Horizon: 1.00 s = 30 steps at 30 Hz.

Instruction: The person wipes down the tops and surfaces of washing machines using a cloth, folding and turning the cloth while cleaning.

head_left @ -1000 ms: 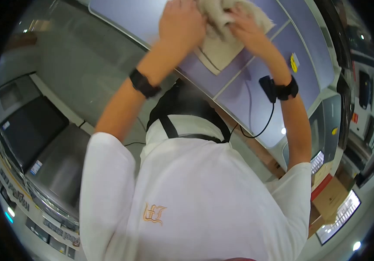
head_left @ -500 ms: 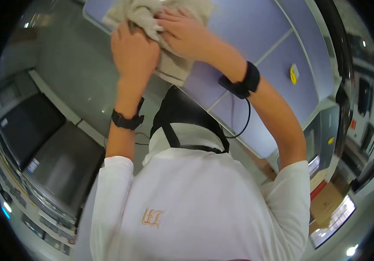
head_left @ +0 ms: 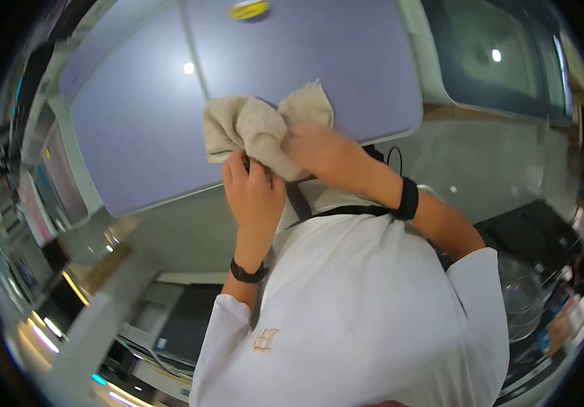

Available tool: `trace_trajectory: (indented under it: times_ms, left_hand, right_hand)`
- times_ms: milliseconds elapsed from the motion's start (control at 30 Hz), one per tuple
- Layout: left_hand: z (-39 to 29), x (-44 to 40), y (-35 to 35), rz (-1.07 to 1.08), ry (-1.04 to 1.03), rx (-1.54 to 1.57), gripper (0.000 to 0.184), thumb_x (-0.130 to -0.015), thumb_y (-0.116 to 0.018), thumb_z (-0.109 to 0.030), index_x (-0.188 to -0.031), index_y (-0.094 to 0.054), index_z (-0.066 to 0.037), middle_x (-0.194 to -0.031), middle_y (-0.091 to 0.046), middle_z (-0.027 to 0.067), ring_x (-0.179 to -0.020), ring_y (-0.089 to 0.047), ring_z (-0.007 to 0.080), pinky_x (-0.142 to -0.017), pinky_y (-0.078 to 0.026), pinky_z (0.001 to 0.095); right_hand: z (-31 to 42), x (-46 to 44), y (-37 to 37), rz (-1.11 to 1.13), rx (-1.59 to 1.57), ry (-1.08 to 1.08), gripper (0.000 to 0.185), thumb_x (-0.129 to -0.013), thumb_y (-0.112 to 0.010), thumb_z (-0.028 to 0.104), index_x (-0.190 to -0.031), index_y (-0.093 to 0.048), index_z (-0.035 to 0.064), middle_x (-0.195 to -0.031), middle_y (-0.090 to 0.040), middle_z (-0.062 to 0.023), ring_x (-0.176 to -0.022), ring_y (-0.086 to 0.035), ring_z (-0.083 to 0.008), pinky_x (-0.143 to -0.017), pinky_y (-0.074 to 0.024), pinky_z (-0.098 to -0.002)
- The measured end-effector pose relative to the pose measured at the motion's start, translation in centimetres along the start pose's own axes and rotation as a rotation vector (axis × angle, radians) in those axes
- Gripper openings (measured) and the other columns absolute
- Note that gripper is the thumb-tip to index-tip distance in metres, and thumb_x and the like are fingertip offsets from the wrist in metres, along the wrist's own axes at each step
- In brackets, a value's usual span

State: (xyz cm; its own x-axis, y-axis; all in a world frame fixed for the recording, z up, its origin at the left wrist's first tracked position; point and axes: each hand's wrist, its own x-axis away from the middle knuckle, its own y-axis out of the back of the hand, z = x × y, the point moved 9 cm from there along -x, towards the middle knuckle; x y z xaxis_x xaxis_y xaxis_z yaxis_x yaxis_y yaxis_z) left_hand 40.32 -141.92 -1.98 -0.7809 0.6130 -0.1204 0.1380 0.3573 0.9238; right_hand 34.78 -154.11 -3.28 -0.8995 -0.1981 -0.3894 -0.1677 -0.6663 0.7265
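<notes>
A beige cloth lies bunched at the near edge of the purple table, with one flap spread to the right. My left hand grips its lower edge, the fingers bent around the fabric. On the cloth's right side is my right hand, blurred by motion, its fingertips smeared against the fabric. A black band is on each wrist.
A yellow object sits at the table's far side. A dark glass-topped unit stands at the right, past a gap showing floor. Dark panels and a round clear object are at the lower right.
The view has turned a good deal. The cloth is now nearer my body at the table edge, more tightly bunched, and both hands have moved with it.
</notes>
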Motion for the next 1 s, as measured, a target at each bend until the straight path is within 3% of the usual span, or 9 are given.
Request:
trace_trajectory:
  times_ms: [167, 267, 400, 467, 500, 600, 700, 800, 1000]
  left_hand:
    - [-12.1, -3.5, -5.4, 0.141, -0.271, 0.039, 0.033, -0.085, -0.066, 0.0, -0.118, -0.071, 0.003, -0.128, -0.06, 0.0227, -0.116, -0.058, 0.0445, -0.098, -0.049, 0.0488]
    - [-20.8, -6.2, -8.2, 0.067, -0.388, 0.373, 0.034, -0.089, -0.062, 0.003, -0.123, -0.069, 0.004, -0.132, -0.058, 0.0251, -0.12, -0.056, 0.0476, -0.1, -0.048, 0.0504]
    - [-30.6, -7.0, -11.1, 0.013, -0.537, 0.453, 0.036, -0.093, -0.059, 0.004, -0.128, -0.066, 0.005, -0.137, -0.055, 0.0286, -0.124, -0.053, 0.0503, -0.105, -0.045, 0.0533]
    - [-35.2, -7.3, -13.9, 0.054, -0.686, 0.419, 0.037, -0.093, -0.058, 0.004, -0.129, -0.066, 0.005, -0.138, -0.054, 0.0298, -0.125, -0.052, 0.0505, -0.107, -0.044, 0.0543]
    - [-36.2, -6.9, -16.2, 0.095, -0.766, 0.22, 0.035, -0.096, -0.054, 0.001, -0.128, -0.066, 0.008, -0.141, -0.053, 0.0296, -0.129, -0.05, 0.0481, -0.11, -0.041, 0.0548]
    - [-38.5, -7.7, -17.3, 0.093, -0.76, 0.092, 0.033, -0.098, -0.054, -0.004, -0.126, -0.066, 0.009, -0.142, -0.05, 0.0299, -0.128, -0.048, 0.0498, -0.111, -0.038, 0.0574]
    - [-39.6, -8.3, -18.2, 0.108, -0.757, -0.037, 0.034, -0.099, -0.059, -0.01, -0.128, -0.067, 0.007, -0.137, -0.051, 0.0299, -0.129, -0.046, 0.0506, -0.108, -0.044, 0.055]
    - [-40.9, -8.1, -18.9, 0.092, -0.7, -0.131, 0.037, -0.1, -0.062, -0.015, -0.132, -0.066, 0.005, -0.136, -0.049, 0.0308, -0.13, -0.045, 0.0517, -0.108, -0.044, 0.0554]
    - [-46.0, -10.2, -21.3, 0.112, -0.658, -0.206, 0.045, -0.102, -0.065, -0.024, -0.143, -0.062, -0.006, -0.137, -0.048, 0.0316, -0.129, -0.045, 0.0534, -0.108, -0.045, 0.0566]
  right_hand:
    - [-4.5, 8.9, 8.5, -0.356, 0.264, -0.244, 0.034, -0.086, -0.067, 0.012, -0.119, -0.071, 0.0032, -0.122, -0.071, -0.0081, -0.128, -0.062, -0.0291, -0.109, -0.052, -0.0395]
    - [-6.1, 13.8, 16.7, -0.641, 0.423, -0.351, 0.037, -0.084, -0.069, 0.013, -0.121, -0.071, 0.0039, -0.128, -0.071, -0.0072, -0.127, -0.062, -0.0285, -0.11, -0.0522, -0.0391]
    - [-5.4, 19.6, 26.8, -0.941, 0.692, -0.343, 0.041, -0.081, -0.072, 0.013, -0.122, -0.071, 0.0049, -0.132, -0.069, -0.0058, -0.13, -0.06, -0.0268, -0.112, -0.0506, -0.0374]
    - [-7.5, 23.1, 28.1, -0.937, 0.692, -0.449, 0.043, -0.083, -0.073, 0.011, -0.125, -0.07, 0.0069, -0.138, -0.066, -0.0048, -0.136, -0.058, -0.0273, -0.114, -0.0498, -0.0432]
    - [-8.5, 24.8, 28.5, -0.932, 0.685, -0.49, 0.043, -0.084, -0.073, 0.01, -0.127, -0.069, 0.0078, -0.142, -0.065, -0.0043, -0.138, -0.057, -0.0276, -0.115, -0.0494, -0.0462]
    - [-15.0, 28.6, 26.0, -0.703, 0.639, -0.761, 0.043, -0.085, -0.074, 0.012, -0.128, -0.069, 0.0139, -0.147, -0.061, -0.001, -0.144, -0.051, -0.0242, -0.12, -0.0413, -0.0551]
    - [-16.3, 31.0, 26.7, -0.767, 0.62, -0.748, 0.042, -0.087, -0.073, 0.013, -0.128, -0.07, 0.0186, -0.15, -0.059, 0.0019, -0.147, -0.049, -0.022, -0.122, -0.034, -0.0618]
    - [-18.5, 33.6, 30.2, -0.745, 0.72, -0.861, 0.036, -0.084, -0.074, 0.016, -0.12, -0.074, 0.0201, -0.142, -0.064, 0.0044, -0.142, -0.053, -0.0204, -0.125, -0.0268, -0.0622]
    - [-23.4, 36.5, 36.1, -0.731, 0.808, -0.909, 0.045, -0.083, -0.074, 0.013, -0.127, -0.073, 0.0175, -0.147, -0.062, 0.0014, -0.144, -0.051, -0.0281, -0.123, -0.0282, -0.0641]
